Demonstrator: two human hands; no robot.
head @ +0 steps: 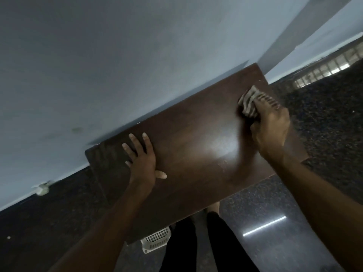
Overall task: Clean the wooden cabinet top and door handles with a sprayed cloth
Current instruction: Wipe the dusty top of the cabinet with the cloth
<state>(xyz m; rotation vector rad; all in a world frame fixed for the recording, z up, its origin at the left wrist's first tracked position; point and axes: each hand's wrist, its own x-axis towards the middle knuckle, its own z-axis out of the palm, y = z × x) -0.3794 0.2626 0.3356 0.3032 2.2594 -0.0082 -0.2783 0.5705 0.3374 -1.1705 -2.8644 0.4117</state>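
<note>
At the far left we see a small pale scrap [42, 188] lying where the dark speckled floor [324, 118] meets the pale blue wall [117, 55]. Moving right, we come to the wooden cabinet top [196, 138], a dark brown panel set against that wall and running diagonally across the view, its sheen catching a bright patch of light near the middle. Our left hand [142, 161] lies flat on the left part of the top, palm down, fingers spread and pointing toward the wall, thumb stretched out to the right; it holds nothing. Below the near edge of the top we see a white lattice basket [156, 240] on the floor, and just right of it our legs in dark trousers [196, 242]. A few pale chipped spots mark the wood right of the bright patch. Farther right, our right hand [270, 126] is closed around a bunched grey cloth [249, 102], pressing it onto the far right part of the top, near the right-hand edge; the hand and cloth are blurred. The two hands are well apart. On the polished floor at lower right a thin streak of reflected light [264, 225] shows.
</note>
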